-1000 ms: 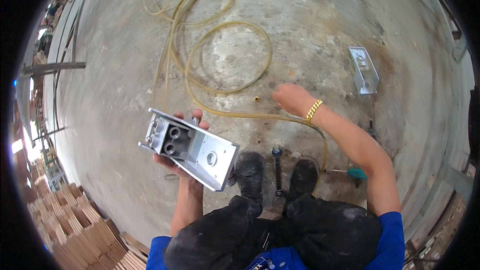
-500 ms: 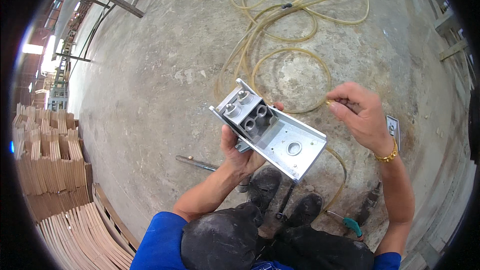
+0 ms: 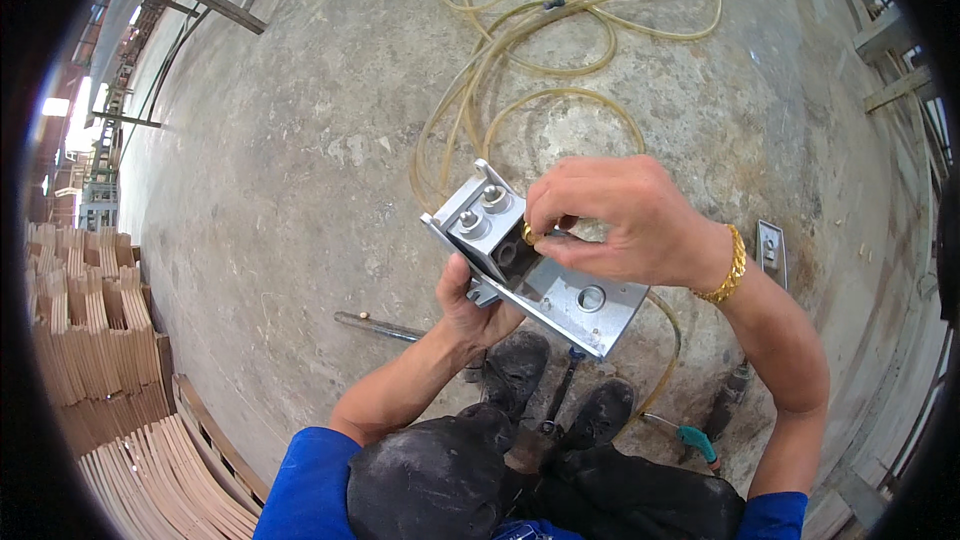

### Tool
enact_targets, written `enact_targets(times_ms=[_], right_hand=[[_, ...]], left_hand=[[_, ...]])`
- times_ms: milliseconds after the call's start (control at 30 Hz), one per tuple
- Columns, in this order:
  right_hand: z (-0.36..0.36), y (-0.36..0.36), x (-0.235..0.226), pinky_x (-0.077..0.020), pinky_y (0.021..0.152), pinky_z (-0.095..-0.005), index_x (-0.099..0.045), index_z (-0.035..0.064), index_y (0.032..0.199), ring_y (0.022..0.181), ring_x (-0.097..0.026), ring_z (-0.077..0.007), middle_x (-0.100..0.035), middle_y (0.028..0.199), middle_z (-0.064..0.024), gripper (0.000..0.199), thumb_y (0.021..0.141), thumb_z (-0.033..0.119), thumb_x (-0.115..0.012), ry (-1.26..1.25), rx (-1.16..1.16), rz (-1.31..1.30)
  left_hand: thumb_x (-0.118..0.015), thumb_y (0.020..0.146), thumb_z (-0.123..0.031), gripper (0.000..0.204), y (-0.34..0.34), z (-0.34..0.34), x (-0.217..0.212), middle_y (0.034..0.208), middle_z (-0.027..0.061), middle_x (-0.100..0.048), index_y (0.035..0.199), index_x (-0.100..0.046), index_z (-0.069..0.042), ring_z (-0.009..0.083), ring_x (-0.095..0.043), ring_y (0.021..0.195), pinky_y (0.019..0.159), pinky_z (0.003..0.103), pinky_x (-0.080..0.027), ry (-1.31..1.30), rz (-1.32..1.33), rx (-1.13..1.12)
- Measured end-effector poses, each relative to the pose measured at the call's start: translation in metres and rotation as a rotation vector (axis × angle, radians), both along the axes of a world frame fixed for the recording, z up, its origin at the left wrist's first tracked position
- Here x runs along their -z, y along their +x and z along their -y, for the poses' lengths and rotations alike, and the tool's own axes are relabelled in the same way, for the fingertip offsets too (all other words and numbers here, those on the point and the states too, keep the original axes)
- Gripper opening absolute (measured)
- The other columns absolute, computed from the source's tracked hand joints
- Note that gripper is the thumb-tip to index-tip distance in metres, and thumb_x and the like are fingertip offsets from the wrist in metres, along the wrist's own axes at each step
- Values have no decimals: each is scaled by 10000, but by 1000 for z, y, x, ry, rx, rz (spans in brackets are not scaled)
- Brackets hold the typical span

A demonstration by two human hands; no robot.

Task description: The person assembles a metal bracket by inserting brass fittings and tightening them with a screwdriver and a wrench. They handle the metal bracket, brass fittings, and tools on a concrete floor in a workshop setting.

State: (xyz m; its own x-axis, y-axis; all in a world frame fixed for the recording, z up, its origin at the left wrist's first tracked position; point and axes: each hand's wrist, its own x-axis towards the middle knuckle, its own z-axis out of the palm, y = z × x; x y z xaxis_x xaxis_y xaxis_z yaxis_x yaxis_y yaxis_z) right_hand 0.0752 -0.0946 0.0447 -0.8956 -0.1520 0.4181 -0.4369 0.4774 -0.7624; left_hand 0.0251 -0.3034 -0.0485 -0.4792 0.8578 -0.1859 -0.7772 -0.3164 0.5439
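Now the left hand [image 3: 478,308] grips the grey metal block [image 3: 530,260] from below while the right hand [image 3: 620,220] pinches a brass fitting [image 3: 528,234] at its nine o'clock edge, and a slack pinch could drop it onto the concrete floor [image 3: 300,170].

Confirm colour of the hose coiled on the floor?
Translucent yellowish hose, clearest in the head view.

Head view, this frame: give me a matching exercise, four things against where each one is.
1 grey metal block
2 yellowish hose
3 small brass fitting
4 stacked wooden pieces

A pinched in the right hand fingertips
B coiled on the concrete floor
C held up by the left hand
D piled at the left edge

Pairs: 1-C, 2-B, 3-A, 4-D
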Motion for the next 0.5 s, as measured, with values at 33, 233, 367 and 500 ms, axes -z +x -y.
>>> enact_targets(times_ms=[33, 233, 367, 500], right_hand=[[-1, -1, -1, -513, 668, -318, -628, 42, 868, 780, -628, -241, -645, 876, -71, 211, 681, -28, -698, 38, -24, 21], [-3, -2, 0, -511, 673, -382, -610, 42, 887, 783, -625, -303, -604, 904, -109, 182, 716, -15, -635, 144, -34, -45], [-7, -1, 2, -518, 672, -371, -603, 38, 874, 781, -626, -299, -605, 896, -99, 181, 706, -17, -639, 165, -54, -81], [-8, 1, 2, -516, 666, -364, -598, 35, 848, 783, -629, -294, -614, 904, -94, 162, 703, -19, -648, 179, -53, -63]], left_hand=[[-606, 744, -688, 909, 0, -1, -1, 1388, 165, -438, 1388, -394, -82, 328, -448, 1268, 1087, 533, -330, -10, -9, -5], [-636, 781, -589, 806, 0, -1, 3, 1351, 129, -482, 1371, -420, -83, 272, -452, 1261, 1083, 474, -333, 129, 161, 1], [-653, 797, -539, 763, 1, -5, 1, 1331, 116, -502, 1359, -434, -72, 249, -461, 1248, 1079, 447, -335, 170, 177, 14], [-659, 797, -528, 758, 1, -4, 3, 1323, 119, -507, 1355, -434, -65, 250, -464, 1244, 1077, 444, -337, 161, 176, 15]])
